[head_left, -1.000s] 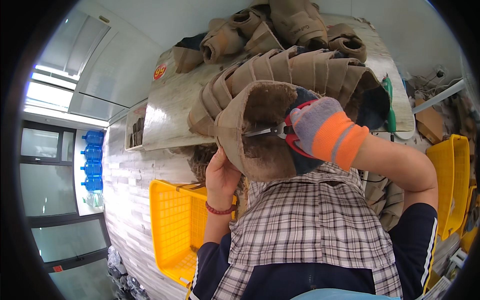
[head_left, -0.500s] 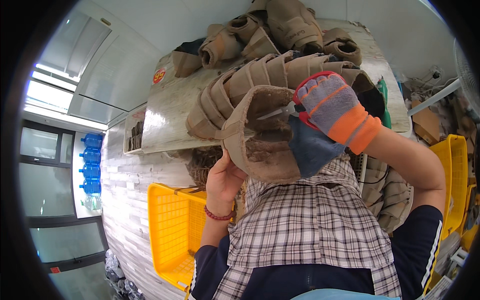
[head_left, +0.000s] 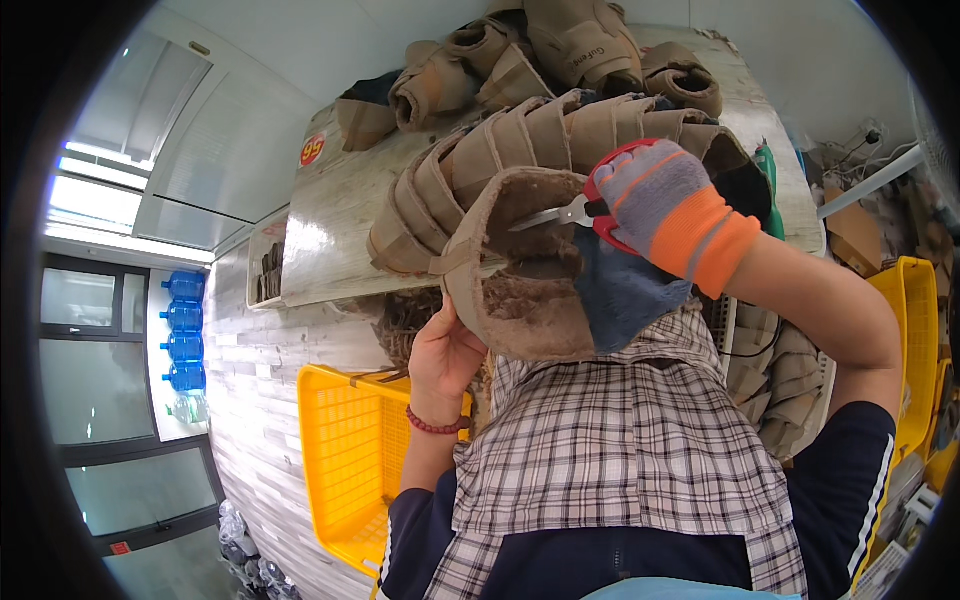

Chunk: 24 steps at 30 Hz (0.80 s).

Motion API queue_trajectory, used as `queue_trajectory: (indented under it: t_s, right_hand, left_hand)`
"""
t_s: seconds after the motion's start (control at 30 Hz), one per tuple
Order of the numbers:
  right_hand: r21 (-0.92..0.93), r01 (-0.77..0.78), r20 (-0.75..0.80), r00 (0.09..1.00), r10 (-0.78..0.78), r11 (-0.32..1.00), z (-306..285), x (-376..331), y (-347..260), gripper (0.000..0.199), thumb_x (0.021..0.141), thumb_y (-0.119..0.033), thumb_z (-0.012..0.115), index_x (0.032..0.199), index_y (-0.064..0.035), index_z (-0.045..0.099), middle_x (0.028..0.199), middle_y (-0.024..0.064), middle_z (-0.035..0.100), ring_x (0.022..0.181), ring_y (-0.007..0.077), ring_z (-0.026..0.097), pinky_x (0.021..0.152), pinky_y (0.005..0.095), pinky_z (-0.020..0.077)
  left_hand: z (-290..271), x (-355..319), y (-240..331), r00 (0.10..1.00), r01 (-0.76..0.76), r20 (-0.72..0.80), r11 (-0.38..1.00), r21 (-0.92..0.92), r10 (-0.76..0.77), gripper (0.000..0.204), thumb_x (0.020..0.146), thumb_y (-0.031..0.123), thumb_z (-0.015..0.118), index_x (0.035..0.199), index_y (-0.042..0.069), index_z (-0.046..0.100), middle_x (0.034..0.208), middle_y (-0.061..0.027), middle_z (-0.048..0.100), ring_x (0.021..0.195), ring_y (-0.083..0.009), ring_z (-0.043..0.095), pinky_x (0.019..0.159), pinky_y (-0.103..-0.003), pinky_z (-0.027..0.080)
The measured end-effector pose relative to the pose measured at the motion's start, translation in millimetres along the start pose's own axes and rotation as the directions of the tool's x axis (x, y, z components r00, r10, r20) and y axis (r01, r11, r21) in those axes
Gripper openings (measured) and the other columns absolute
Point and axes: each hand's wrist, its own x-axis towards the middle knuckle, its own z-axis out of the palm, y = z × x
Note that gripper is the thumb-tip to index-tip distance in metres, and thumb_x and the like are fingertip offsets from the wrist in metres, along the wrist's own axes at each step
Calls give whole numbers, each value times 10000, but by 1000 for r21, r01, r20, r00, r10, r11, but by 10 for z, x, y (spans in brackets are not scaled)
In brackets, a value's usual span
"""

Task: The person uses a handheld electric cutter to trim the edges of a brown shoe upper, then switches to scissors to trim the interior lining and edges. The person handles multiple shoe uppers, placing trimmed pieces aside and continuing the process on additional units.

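Note:
My left hand (head_left: 448,350), bare with a red bead bracelet at the wrist, pinches the left edge of a tan fleece-lined cloth sleeve (head_left: 540,330). This sleeve's open mouth faces me, showing brown pile and a blue panel on its right. My right hand (head_left: 655,190), in a grey and orange glove, is closed round the red handles of a pair of scissors (head_left: 572,212). Their blades point left across the opening, by the upper pile; whether they touch it I cannot tell. Behind lies a row of nested tan sleeves (head_left: 500,150) on the table (head_left: 335,235).
More tan sleeves (head_left: 580,50) are heaped at the table's far end. A yellow plastic basket (head_left: 340,470) stands on the floor at left, and another yellow basket (head_left: 915,340) at right. A green tool or bottle (head_left: 770,190) lies at the table's right edge.
My right hand and the scissors have shifted very slightly, and more of the scissors' metal near the pivot shows. My left hand keeps its hold on the sleeve's edge.

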Motion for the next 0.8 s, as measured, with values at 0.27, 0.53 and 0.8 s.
queue_trajectory:
  t_s: [0.27,0.53,0.8]
  right_hand:
    - [185,2,237,970,-47,983,-104,-58,-107,472,745,-537,616,884,-89,668,787,77,657,753,230,645,632,308,509]
    - [247,-22,379,922,-76,969,-174,-2,-155,433,751,-494,623,866,-80,676,760,84,666,719,229,655,605,335,512]
    - [320,3,11,1000,-6,948,-45,-281,76,508,670,-524,704,933,-91,661,776,69,663,708,242,653,617,310,512]
  left_hand:
    - [-19,40,-4,1000,-14,-18,997,71,16,397,930,203,490,1289,39,447,1267,-100,527,1168,-244,499,1021,-416,367]
    - [56,66,-26,999,-21,-39,996,86,24,390,934,204,480,1284,35,453,1265,-104,530,1164,-245,503,1018,-416,371]
    - [54,32,-44,996,-53,-67,996,77,58,385,945,204,457,1291,34,443,1277,-99,519,1179,-249,487,1027,-412,357]
